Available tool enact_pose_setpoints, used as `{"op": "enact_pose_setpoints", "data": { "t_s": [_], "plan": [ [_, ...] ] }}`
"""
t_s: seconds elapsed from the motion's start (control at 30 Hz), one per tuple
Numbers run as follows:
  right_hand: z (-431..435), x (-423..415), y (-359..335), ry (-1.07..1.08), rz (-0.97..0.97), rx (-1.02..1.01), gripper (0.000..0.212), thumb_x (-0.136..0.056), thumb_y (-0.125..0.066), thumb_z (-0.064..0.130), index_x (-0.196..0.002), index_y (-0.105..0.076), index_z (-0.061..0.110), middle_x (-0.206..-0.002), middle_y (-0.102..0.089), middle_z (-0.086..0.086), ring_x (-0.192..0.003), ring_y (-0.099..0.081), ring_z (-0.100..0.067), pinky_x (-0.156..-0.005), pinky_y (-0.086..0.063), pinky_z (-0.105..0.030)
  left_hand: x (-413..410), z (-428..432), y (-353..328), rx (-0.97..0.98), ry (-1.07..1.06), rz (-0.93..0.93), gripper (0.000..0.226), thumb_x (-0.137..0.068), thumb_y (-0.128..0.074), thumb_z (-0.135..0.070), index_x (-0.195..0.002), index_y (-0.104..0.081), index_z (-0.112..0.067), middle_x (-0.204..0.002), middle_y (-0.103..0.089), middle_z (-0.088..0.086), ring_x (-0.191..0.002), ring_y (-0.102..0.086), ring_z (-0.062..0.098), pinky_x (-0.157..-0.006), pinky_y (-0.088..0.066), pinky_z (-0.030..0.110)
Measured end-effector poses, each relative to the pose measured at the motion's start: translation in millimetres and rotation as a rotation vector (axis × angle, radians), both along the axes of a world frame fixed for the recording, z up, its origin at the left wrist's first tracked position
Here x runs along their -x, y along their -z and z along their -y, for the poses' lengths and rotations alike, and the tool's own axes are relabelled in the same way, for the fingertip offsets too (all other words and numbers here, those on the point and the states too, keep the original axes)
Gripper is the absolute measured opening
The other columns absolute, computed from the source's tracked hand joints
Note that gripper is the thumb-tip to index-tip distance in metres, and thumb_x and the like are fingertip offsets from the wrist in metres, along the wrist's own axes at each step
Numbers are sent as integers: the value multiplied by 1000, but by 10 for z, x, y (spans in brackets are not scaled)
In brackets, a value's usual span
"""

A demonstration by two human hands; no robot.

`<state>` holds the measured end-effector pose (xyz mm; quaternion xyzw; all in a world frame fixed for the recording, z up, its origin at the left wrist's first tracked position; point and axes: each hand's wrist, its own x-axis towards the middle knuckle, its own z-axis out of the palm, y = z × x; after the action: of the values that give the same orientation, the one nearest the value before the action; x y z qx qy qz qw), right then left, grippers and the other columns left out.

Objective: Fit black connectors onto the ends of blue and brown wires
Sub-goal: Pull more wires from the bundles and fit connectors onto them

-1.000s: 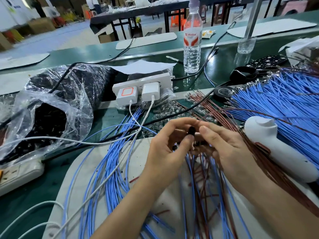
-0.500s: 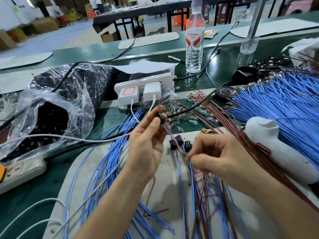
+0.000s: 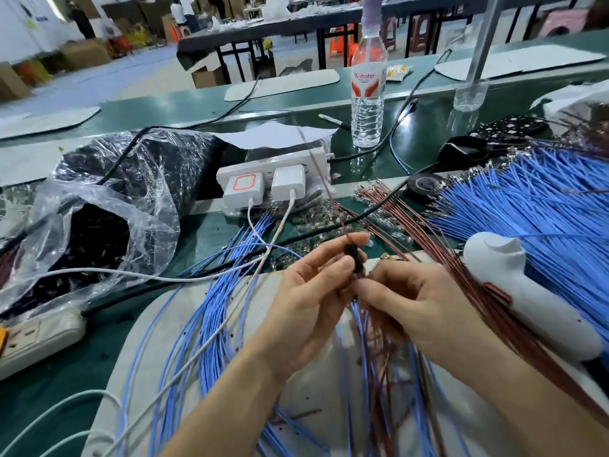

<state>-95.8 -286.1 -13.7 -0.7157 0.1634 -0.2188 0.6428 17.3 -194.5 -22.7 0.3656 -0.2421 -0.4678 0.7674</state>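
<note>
Seating step, we reckon: our left hand (image 3: 309, 301) pinches the black connector (image 3: 354, 258), right hand (image 3: 418, 308) pinches the wires (image 3: 360, 324) beneath, by the bench's (image 3: 99, 367) near edge; next needs a straight push.

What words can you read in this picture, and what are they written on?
"Wahaha": red word on the label of the water bottle; it is blurry, so this is my best reading.
Small print under that word: too small to read.
Yellow packet behind the bottle: print too blurred to read.
White charger: only an orange square outline, no words.
Sheets on the far wall: too blurred to read.
</note>
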Motion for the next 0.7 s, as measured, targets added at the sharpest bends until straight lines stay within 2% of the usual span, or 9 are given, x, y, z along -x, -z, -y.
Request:
{"op": "enact_pose_setpoints", "data": {
  "t_s": [0.07,0.2,0.3,0.33,0.4,0.47,0.53,0.6,0.7],
  "plan": [
    [-1,30,-17,-152,-60,17,31,-83,-69,22,-54,-59,17,-44,-50,3,-39,-41,-10,-39,-31,-17,-39,18,-19,3,-58,-81,26,-76,-64,-5,-100,-74,-6,-83,-66,5,-70,-63,12,-71,-55,22],
    [-4,100,-99,-793,-317,-129,26,-83,-68,24,-59,-61,23,-47,-53,10,-39,-45,-2,-40,-36,-14,-220,42,-42,15,-253,-366,34,-72,-56,-9,-103,-65,0,-77,-63,7,-62,-60,10,-70,-56,21],
    [-7,128,-137,-902,-425,-136,21,-82,-70,29,-66,-67,16,-52,-57,7,-42,-48,-3,-42,-40,-15,-227,40,-36,31,-274,-329,35,-71,-57,-8,-104,-67,-3,-77,-64,6,-64,-62,10,-71,-55,20],
    [-9,119,-141,-858,-430,-144,21,-81,-72,30,-70,-69,13,-54,-60,3,-41,-50,-4,-40,-41,-15,-201,38,-24,30,-271,-259,30,-71,-59,-7,-98,-71,-5,-77,-66,6,-66,-63,10,-71,-56,21],
    [-13,75,-113,-589,-376,-188,23,-76,-77,31,-73,-69,11,-61,-63,-10,-36,-52,-9,-35,-39,-16,-126,33,1,9,-284,4,21,-76,-65,-2,-88,-76,-14,-79,-68,2,-72,-63,9,-74,-55,21],
    [20,28,-37,-226,-231,-196,24,-70,-74,28,-73,-65,6,-61,-61,-17,-37,-52,-16,-33,-38,-19,-56,22,35,-17,-317,360,24,-81,-61,-3,-89,-75,-21,-81,-68,-4,-76,-60,8,-75,-52,19],
    [66,-3,5,9,-92,-116,16,-71,-73,20,-76,-66,6,-58,-62,-16,-43,-53,-21,-37,-42,-25,11,8,53,-22,-324,638,24,-85,-57,-6,-97,-70,-22,-85,-65,-5,-79,-58,6,-74,-47,17],
    [86,-16,27,98,20,-45,18,-68,-74,23,-74,-67,8,-55,-64,-11,-45,-56,-21,-43,-46,-28,61,1,64,-26,-339,810,27,-87,-58,-5,-106,-66,-22,-91,-63,-6,-83,-58,4,-77,-46,16],
    [50,-24,41,134,88,48,12,-72,-75,22,-76,-66,15,-61,-68,-8,-51,-62,-18,-54,-53,-31,107,-5,72,-4,-408,896,36,-86,-63,-9,-117,-58,-27,-96,-60,-14,-87,-60,2,-80,-47,15]
  ]
}}
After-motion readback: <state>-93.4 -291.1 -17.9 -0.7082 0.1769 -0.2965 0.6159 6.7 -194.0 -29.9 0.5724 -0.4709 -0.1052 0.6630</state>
